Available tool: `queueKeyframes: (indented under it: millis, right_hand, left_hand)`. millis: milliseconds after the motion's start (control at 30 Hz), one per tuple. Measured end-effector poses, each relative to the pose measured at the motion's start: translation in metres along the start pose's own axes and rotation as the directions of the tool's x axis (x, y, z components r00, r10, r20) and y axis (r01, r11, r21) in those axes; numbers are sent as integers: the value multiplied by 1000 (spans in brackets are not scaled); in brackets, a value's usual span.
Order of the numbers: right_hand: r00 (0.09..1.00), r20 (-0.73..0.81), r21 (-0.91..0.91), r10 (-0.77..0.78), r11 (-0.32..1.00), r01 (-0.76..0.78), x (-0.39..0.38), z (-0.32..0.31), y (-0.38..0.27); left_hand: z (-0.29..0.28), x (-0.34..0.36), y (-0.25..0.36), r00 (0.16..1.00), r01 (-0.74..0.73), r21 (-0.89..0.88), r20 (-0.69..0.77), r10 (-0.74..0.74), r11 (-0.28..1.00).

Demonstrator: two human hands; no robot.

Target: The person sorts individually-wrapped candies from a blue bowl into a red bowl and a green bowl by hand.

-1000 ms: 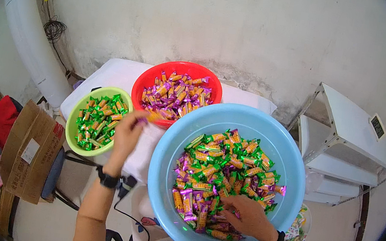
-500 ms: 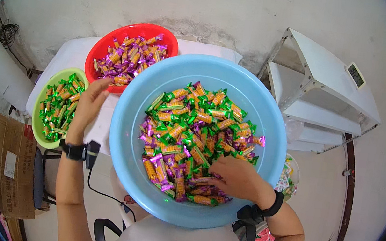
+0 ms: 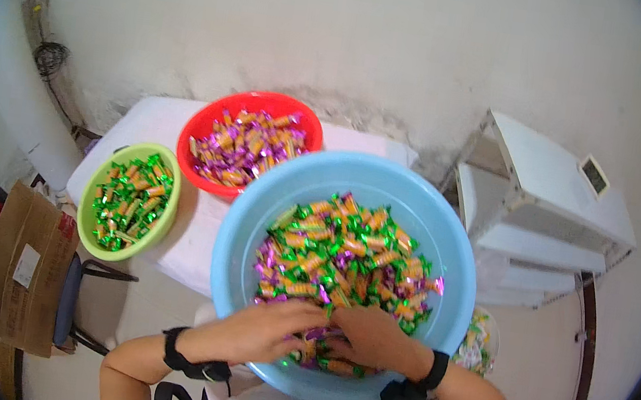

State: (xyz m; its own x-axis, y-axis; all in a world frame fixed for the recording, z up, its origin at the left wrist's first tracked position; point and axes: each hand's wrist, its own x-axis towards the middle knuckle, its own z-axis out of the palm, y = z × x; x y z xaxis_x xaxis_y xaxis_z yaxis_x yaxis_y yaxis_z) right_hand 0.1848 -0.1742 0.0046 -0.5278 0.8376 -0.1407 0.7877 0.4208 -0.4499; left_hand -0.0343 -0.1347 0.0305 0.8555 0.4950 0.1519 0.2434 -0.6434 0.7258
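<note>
A large light-blue basin (image 3: 226,269) holds a heap of wrapped candies (image 3: 355,245), some with green twist ends and some with purple. Both hands are low in the basin, close together over the near part of the heap. My left hand (image 3: 267,330) reaches in from the left, its fingers apart and slightly bent above the candies; nothing shows in it. Beside it, my right hand (image 3: 375,337) has its fingers curled down among purple-ended candies. Its fingertips are partly hidden, so what they hold cannot be made out. Each wrist wears a black band.
On a white-covered table (image 3: 190,239), a red basin (image 3: 313,134) holds purple-ended candies and a lime-green basin (image 3: 86,230) holds green-ended ones. White shelving (image 3: 558,175) with a small display stands right. Cardboard (image 3: 28,267) leans left; a container of packets (image 3: 480,342) sits low right.
My left hand has moved from beside the red basin to the blue basin, next to the right hand. My right hand remains in the candies. The view has shifted, so the basins appear lower.
</note>
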Motion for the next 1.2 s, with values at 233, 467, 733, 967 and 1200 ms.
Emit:
queueKeyframes:
  millis: [233,467,733,967,1200]
  right_hand:
    - [940,-339,327,49,942,69,-2,-11,-6]
    - [954,-278,312,114,950,-22,-5,-10,22]
    - [942,-321,255,95,967,-10,-3,-13,22]
    - [974,-221,101,52,994,-30,-19,-27,30]
    - [999,-6,74,50,996,-50,-49,-19,35]
  left_hand:
    - [-26,12,-12,986,-106,-127,-141,87,986]
    - [-131,47,-149,633,200,-355,-665,-397,913]
    - [-177,100,-295,564,188,-371,-717,-410,909]
    - [-172,63,-266,648,226,-217,-694,-313,950]
    - [-118,6,-99,842,248,-202,-439,-315,947]
